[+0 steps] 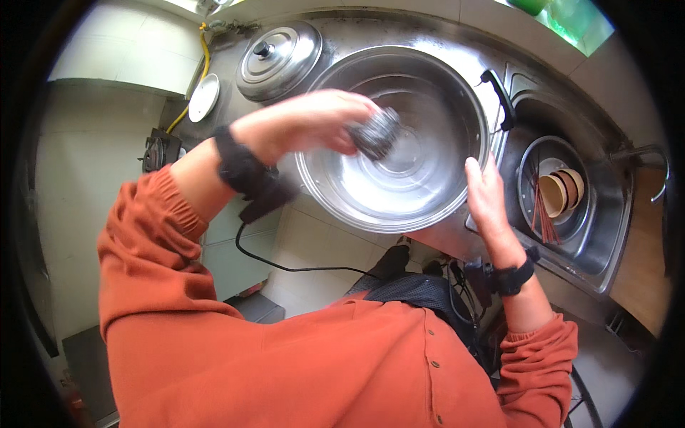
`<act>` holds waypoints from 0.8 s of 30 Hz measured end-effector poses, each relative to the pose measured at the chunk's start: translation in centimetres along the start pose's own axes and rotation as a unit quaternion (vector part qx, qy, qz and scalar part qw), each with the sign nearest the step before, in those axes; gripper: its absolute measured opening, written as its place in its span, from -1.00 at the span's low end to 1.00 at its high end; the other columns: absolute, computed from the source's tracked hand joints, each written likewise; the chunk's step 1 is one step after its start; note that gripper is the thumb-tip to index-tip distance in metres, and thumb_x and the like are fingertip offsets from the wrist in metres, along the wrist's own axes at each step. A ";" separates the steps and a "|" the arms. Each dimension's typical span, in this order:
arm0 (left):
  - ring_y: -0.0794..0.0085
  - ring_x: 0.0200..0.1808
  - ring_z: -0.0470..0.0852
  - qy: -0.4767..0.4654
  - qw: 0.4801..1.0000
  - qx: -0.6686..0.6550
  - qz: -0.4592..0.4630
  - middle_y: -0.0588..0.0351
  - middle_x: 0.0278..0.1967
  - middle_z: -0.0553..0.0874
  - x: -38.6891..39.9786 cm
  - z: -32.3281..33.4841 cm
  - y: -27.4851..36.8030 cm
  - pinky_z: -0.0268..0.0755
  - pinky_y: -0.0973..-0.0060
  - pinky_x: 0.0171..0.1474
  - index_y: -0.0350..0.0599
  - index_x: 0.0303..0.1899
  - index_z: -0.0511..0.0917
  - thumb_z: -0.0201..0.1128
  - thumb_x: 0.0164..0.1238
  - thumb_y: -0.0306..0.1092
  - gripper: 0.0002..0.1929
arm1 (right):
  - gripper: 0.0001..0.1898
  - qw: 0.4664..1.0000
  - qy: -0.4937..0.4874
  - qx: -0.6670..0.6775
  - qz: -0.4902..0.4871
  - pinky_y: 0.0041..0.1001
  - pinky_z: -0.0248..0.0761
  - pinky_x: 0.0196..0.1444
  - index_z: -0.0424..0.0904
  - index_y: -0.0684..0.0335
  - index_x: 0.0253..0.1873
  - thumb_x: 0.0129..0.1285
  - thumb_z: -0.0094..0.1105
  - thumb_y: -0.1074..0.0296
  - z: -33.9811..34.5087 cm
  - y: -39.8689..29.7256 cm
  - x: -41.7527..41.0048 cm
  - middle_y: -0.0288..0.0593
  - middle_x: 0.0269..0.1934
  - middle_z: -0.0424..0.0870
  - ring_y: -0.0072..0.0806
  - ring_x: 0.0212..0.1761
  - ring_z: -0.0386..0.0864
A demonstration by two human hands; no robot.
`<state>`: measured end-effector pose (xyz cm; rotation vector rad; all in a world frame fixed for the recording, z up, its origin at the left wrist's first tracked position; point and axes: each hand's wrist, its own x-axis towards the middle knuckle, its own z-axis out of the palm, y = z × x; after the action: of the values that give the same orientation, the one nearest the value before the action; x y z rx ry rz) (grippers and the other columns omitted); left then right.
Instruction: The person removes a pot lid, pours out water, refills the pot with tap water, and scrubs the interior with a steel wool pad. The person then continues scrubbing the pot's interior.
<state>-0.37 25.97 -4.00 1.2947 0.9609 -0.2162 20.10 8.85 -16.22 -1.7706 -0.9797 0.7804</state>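
Observation:
A large stainless steel pot [428, 176] is tilted with its mouth towards me, at the front edge of the steel counter. Inside it, my left hand [337, 120] grips a steel wool scrubber [377, 134]; both are blurred. My right hand [488, 192] holds the pot's rim on the right, thumb over the edge and fingers mostly hidden outside. A black handle [502, 99] stands out from the pot's far right side. Behind the pot, to the left, rests a steel lid [286, 64] with a black knob.
On the right, a sink [599, 251] holds a metal basin [527, 160] with several bowls [554, 195] and reddish chopsticks [546, 224]. A faucet [655, 152] reaches over its edge. A white dish [204, 98] stands by a yellow hose [205, 51]. A black cable [289, 268] runs to my waist.

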 end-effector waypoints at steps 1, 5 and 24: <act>0.59 -0.22 0.58 -0.009 0.998 0.022 -0.064 0.19 -0.18 0.61 1.5 1.6 -0.6 0.51 0.58 -0.22 -0.19 0.03 0.49 0.05 0.32 -0.29 -0.69 | -0.56 1.000 -0.016 0.010 -0.005 -0.25 0.32 0.09 0.28 0.33 0.22 0.33 -0.10 0.20 -0.1 -0.1 -0.5 0.22 0.00 0.52 -0.01 0.08 0.49; 0.48 -0.26 0.59 -0.184 0.967 0.177 -0.005 0.13 -0.28 0.60 6.5 6.5 -4.7 0.54 0.47 -0.20 -0.34 -0.12 0.52 0.05 0.30 -0.38 -0.76 | -0.46 0.988 -0.048 0.067 0.129 -0.36 0.27 0.15 0.25 0.38 0.25 0.42 -0.23 -0.01 -1.8 0.0 0.7 0.13 0.09 0.46 -0.15 0.09 0.48; 0.37 -0.38 0.61 -0.061 0.993 -0.046 0.088 0.03 -0.42 0.66 13.7 11.0 -2.1 0.44 0.38 -0.36 -0.29 -0.31 0.63 0.09 0.18 -0.42 -0.81 | -0.63 0.983 0.092 0.160 0.025 -0.47 0.18 0.16 0.32 0.32 0.12 0.46 -0.31 0.17 1.7 0.3 2.1 -0.15 0.05 0.36 -0.47 0.08 0.32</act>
<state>11.99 20.66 -15.49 1.2587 0.7403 -0.1114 19.81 11.34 -17.27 -1.5595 -0.6496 0.7454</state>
